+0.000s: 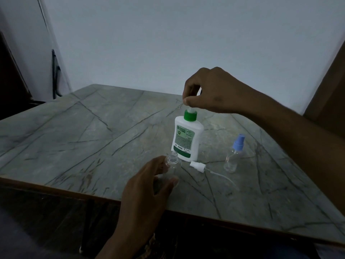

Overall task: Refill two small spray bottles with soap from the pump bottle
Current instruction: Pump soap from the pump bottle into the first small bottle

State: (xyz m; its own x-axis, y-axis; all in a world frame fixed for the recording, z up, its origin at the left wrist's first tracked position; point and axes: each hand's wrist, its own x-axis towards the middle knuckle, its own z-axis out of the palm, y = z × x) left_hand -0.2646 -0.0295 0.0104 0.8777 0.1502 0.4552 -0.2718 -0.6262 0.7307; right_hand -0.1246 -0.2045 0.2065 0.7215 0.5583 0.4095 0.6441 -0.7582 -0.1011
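Note:
A white soap pump bottle (186, 136) with a green collar stands upright near the middle of the marble-patterned table (93, 131). My right hand (211, 90) is above it and pinches the top of its pump head. My left hand (149, 186) grips a clear, uncapped small spray bottle (172, 161) that stands just in front of the soap bottle. Its white spray cap (197, 166) with a long dip tube lies on the table to the right. A second clear spray bottle (233, 156) with a blue spray top stands further right, untouched.
The table's near edge (168, 208) runs diagonally just below my left hand. A pale wall stands behind the table. A brown panel (328, 86) rises at the right edge, and dark furniture sits at the far left.

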